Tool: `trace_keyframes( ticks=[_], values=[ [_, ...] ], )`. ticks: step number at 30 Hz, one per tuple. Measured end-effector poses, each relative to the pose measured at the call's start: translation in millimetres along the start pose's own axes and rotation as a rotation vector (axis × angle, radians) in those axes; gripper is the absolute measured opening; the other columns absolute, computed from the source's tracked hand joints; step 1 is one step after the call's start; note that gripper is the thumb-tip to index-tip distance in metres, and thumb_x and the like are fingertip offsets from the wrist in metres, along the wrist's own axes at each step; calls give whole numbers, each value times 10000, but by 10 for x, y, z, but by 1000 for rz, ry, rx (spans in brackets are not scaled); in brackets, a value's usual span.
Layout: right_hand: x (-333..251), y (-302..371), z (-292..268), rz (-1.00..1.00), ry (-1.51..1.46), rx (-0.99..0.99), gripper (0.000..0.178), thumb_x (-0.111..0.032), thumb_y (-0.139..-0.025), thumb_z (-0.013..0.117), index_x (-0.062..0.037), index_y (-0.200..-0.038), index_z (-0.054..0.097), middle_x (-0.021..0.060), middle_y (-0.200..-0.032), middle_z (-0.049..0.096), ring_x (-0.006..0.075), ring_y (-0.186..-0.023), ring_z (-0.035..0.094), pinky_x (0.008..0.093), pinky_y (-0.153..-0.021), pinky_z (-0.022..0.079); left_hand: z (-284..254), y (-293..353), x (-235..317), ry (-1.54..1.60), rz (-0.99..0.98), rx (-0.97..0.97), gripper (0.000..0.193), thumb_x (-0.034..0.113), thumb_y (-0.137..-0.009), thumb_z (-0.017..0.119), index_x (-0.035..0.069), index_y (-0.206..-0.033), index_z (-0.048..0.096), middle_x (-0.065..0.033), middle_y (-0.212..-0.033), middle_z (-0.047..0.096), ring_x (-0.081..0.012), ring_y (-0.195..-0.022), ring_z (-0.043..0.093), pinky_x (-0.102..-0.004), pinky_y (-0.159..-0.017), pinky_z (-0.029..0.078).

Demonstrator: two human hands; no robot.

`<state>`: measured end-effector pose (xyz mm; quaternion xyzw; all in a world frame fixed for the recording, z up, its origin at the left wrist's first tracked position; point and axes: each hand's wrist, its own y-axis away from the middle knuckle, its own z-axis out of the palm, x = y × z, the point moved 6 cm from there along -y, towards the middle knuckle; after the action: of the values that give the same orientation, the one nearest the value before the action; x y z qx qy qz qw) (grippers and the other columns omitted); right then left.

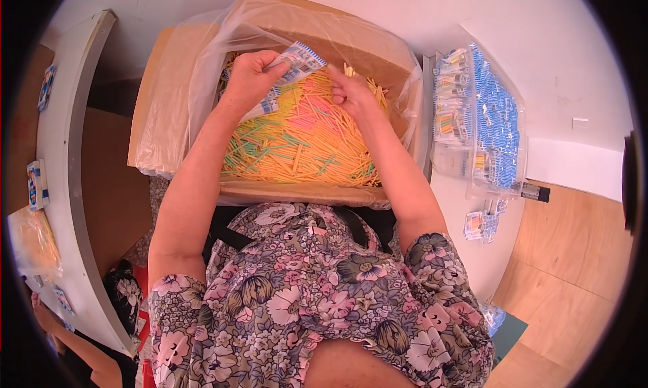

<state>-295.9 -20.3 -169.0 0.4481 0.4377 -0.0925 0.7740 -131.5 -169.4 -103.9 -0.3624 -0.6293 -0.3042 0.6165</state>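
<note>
My left hand (253, 77) pinches a small clear packet with blue-and-white print (302, 60) over the left part of a box. Below the same hand hang more packets of this kind (264, 106), partly hidden by the wrist. My right hand (351, 94) is to the right of the packet, its fingers curled. A few short yellow sticks (349, 70) stick up from behind those fingers and seem held in them. Beneath both hands lies a heap of thin short sticks (297, 155), mostly yellow, with pink and green ones among them.
The cardboard box (324, 23) has a clear plastic liner. At right a clear plastic bin (496, 165) holds many filled packets; loose packets (480, 226) lie near it. A white partition (74, 118) stands at left. Another person's arm (84, 351) shows at lower left.
</note>
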Motion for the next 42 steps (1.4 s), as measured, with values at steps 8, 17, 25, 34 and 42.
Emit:
trace_keyframes(
  ticks=[8, 17, 25, 34, 42],
  values=[
    [33, -77, 139, 9, -187, -105, 193, -223, -888, 577, -80, -790, 493, 25, -685, 513, 137, -552, 471, 347, -510, 439, 46, 28, 67, 321, -154, -110, 208, 140, -848, 639, -16, -984, 662, -7, -841, 666, -51, -734, 570, -227, -688, 467],
    [-232, 679, 586, -374, 151, -110, 285, -272, -905, 533, -27, -1038, 594, 59, -823, 598, 182, -792, 583, 300, -717, 481, 493, 283, 148, 314, -179, -654, 204, 151, -828, 660, 6, -970, 682, 16, -851, 652, -83, -868, 573, -263, -861, 439],
    [-19, 915, 467, -469, 390, -286, 510, -267, -893, 557, -17, -1319, 429, 118, -1237, 489, 210, -1123, 515, 318, -917, 425, 754, 488, 416, 227, -114, -582, 186, 140, -828, 668, 1, -950, 682, -4, -852, 662, -73, -791, 577, -249, -767, 474],
    [-831, 2062, 228, -1143, 671, -188, 729, -125, -730, 716, -73, -1357, 345, 156, -1392, 373, 308, -1282, 384, 373, -1008, 367, 910, 620, 745, 504, -224, -431, 191, 151, -837, 654, 24, -978, 678, -13, -857, 666, -80, -768, 574, -239, -673, 438],
    [-690, 2195, 261, -1115, 886, -155, 597, -117, -705, 747, -82, -1242, 490, 89, -1267, 512, 238, -1139, 531, 311, -968, 414, 1233, 801, 965, 594, -249, -561, 247, 141, -832, 674, 1, -1035, 656, -63, -981, 671, -150, -917, 608, -319, -859, 468]
  ],
)
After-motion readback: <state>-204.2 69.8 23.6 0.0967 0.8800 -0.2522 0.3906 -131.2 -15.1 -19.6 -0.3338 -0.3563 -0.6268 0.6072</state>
